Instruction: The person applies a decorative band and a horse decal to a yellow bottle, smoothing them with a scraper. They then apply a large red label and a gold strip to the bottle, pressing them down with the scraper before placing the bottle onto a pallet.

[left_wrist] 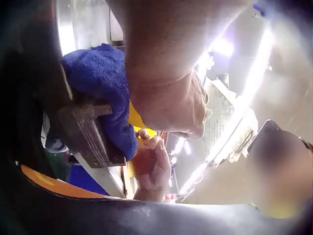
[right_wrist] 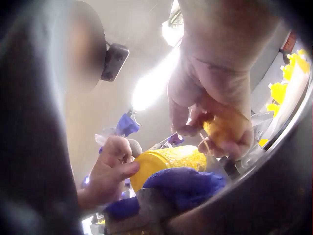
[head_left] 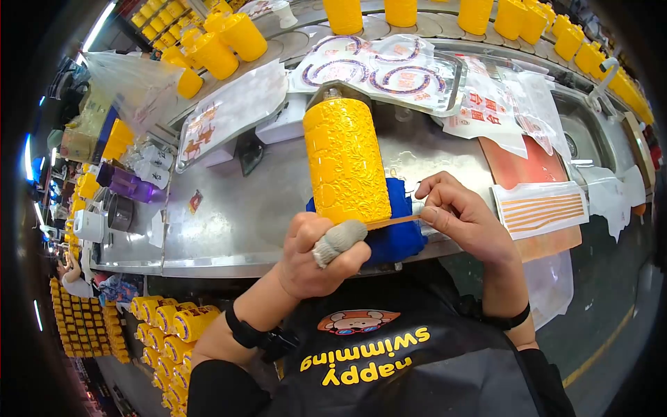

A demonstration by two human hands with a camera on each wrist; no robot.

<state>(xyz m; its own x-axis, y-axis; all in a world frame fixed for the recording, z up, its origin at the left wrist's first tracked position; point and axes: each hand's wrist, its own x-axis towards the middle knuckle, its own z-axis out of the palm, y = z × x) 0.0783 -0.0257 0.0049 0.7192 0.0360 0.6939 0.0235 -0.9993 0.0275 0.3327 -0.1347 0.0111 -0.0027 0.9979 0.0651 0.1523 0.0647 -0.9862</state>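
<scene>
A yellow embossed bottle (head_left: 347, 156) lies on a folded blue towel (head_left: 399, 243), its base toward the person. Across that base end stretches a thin orange-brown strip (head_left: 392, 222). My left hand (head_left: 316, 254), with grey cloth covers on its digits, holds the strip's left end against the bottle's edge. The right hand (head_left: 462, 215) pinches the other end between thumb and finger, off to the bottle's right. In the right wrist view, the left hand (right_wrist: 110, 171) is beside the round base of the bottle (right_wrist: 166, 161). The towel (left_wrist: 100, 83) covers a support block in the left wrist view.
A white sheet of similar strips (head_left: 542, 208) lies at the right on a reddish board (head_left: 521, 163). Decal sheets (head_left: 375, 69) rest on trays behind the bottle. Yellow bottles (head_left: 240, 38) stand along the conveyor (head_left: 299, 45). A sink (head_left: 590, 132) is at the far right.
</scene>
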